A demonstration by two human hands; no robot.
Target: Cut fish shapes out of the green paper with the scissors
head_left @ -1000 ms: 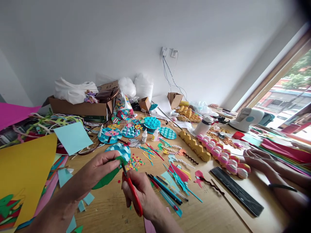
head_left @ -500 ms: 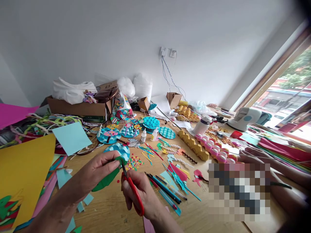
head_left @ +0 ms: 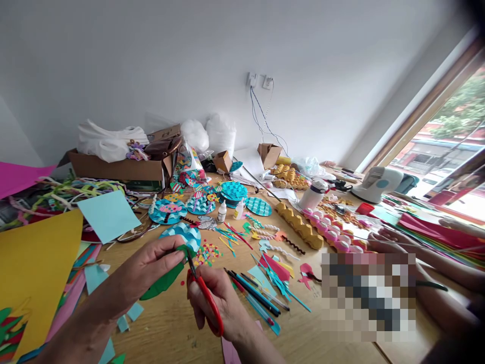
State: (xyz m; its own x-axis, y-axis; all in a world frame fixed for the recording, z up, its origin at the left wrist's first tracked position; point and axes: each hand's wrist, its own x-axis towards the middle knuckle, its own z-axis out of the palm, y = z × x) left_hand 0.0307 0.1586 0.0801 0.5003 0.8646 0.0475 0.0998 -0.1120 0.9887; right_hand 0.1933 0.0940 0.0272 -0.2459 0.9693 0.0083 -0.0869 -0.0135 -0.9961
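My left hand (head_left: 161, 263) pinches a piece of green paper (head_left: 163, 284), whose lower part hangs below the fingers. The red-handled scissors (head_left: 212, 307) are in my right hand (head_left: 215, 298), their dark blades pointing up and left at the paper's top edge beside my left fingertips. Part of the green paper is hidden behind my left hand. Just beyond it lies a blue and white wavy disc (head_left: 184, 235), with small coloured paper dots (head_left: 207, 253) to its right.
Pens (head_left: 257, 296) and blue paper strips lie right of my right hand. Two glue bottles (head_left: 222, 212) stand farther back. Yellow card (head_left: 45, 273) and light blue paper (head_left: 109, 216) are at left. Another person's arms (head_left: 428, 258) rest at right, near pink egg-carton strips (head_left: 329, 230).
The whole view has shifted slightly, moving things a little to the left. Both hands keep nearly the same pose, with the paper and scissors still held.
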